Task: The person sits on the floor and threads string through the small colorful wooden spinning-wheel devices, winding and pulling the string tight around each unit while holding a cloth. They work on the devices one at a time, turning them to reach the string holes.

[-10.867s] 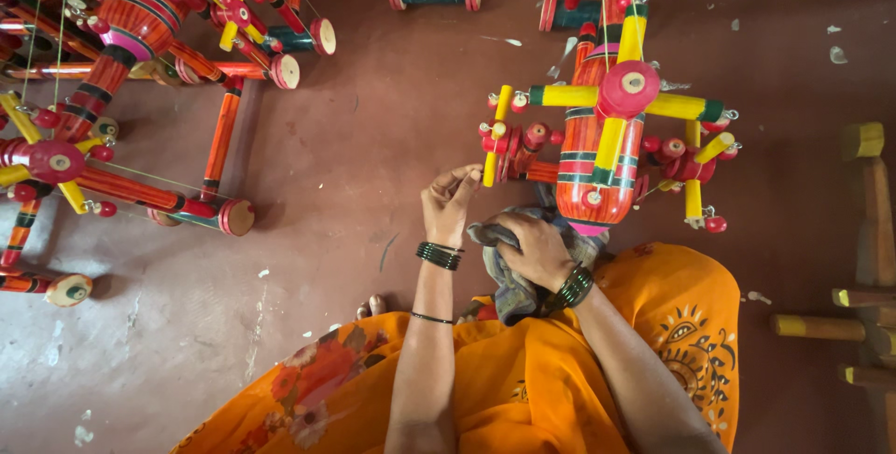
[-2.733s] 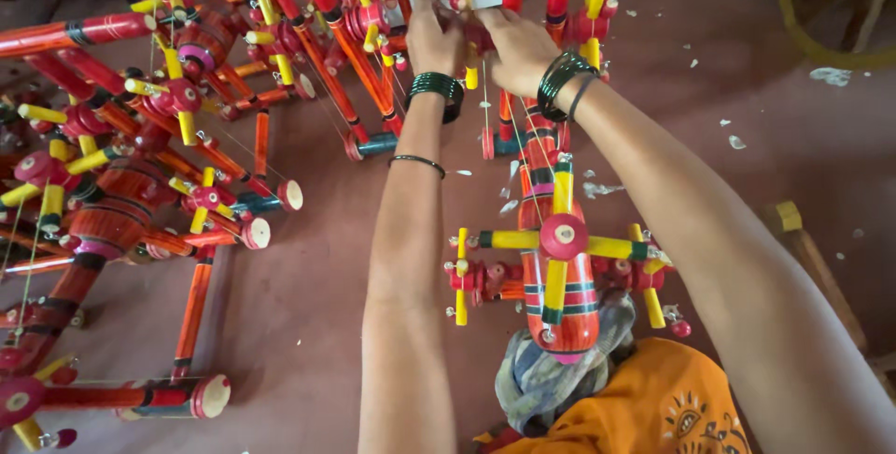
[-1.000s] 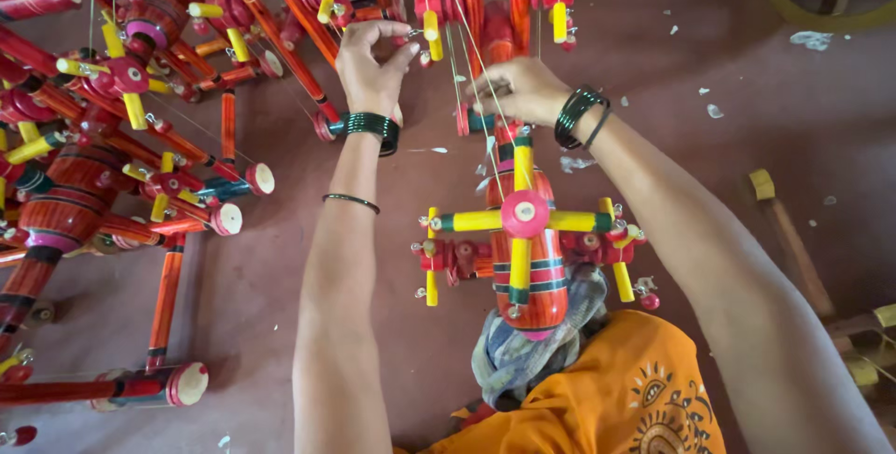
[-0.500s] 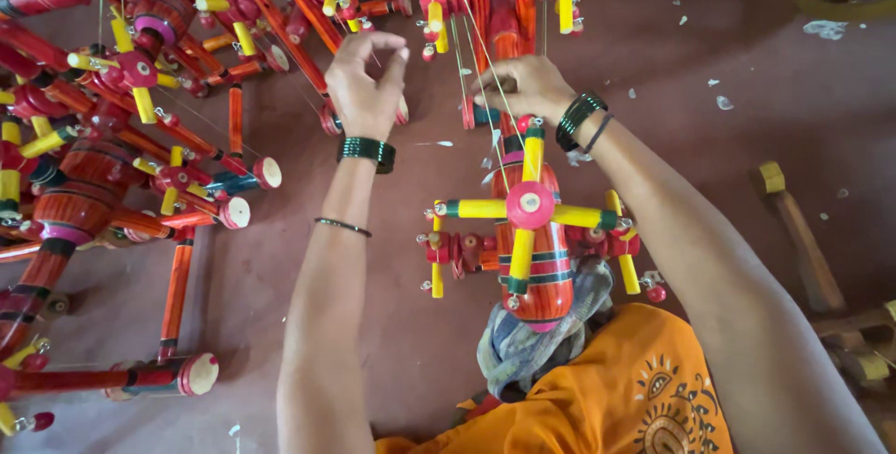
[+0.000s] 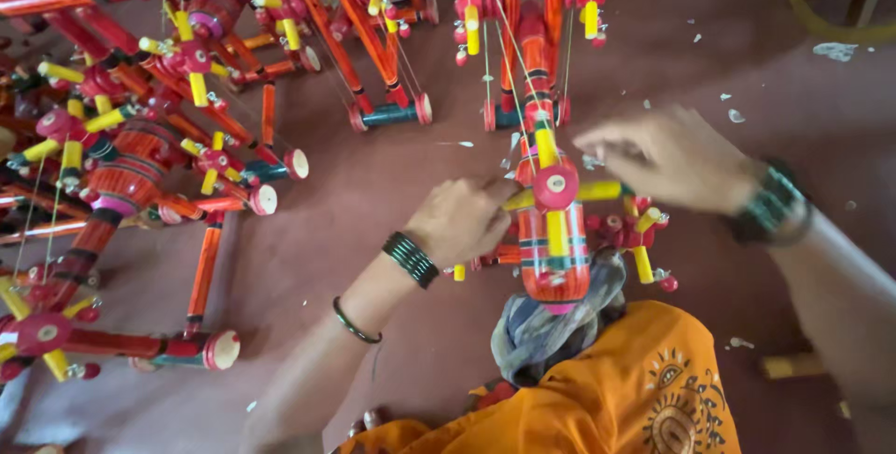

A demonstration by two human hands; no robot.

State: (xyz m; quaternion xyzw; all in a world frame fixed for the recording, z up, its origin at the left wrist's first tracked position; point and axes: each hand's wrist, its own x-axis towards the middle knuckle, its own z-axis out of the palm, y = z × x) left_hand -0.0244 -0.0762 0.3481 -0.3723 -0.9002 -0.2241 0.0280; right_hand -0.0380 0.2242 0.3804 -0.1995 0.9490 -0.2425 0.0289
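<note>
A red striped wooden toy [image 5: 553, 247] with a red disc and yellow pegs rests on a grey cloth [image 5: 546, 335] over my orange-clad lap. My left hand [image 5: 459, 221], with dark bangles at the wrist, grips the toy's left side at a yellow peg. My right hand [image 5: 667, 157] is blurred and hovers just above and to the right of the disc, fingers loosely pinched. Whether it holds a thread cannot be made out. Thin strings run from the toy up to another red toy [image 5: 523, 34] standing behind it.
Several red and yellow wooden toys on wheeled frames [image 5: 140, 155] crowd the left and the top of the brown floor [image 5: 373, 183]. Small white scraps lie scattered at the upper right. A wooden piece [image 5: 789, 365] lies at the right.
Both hands have drawn back from the far toys toward me. The left now grips the near toy's side, and the right has swung out to the right above it.
</note>
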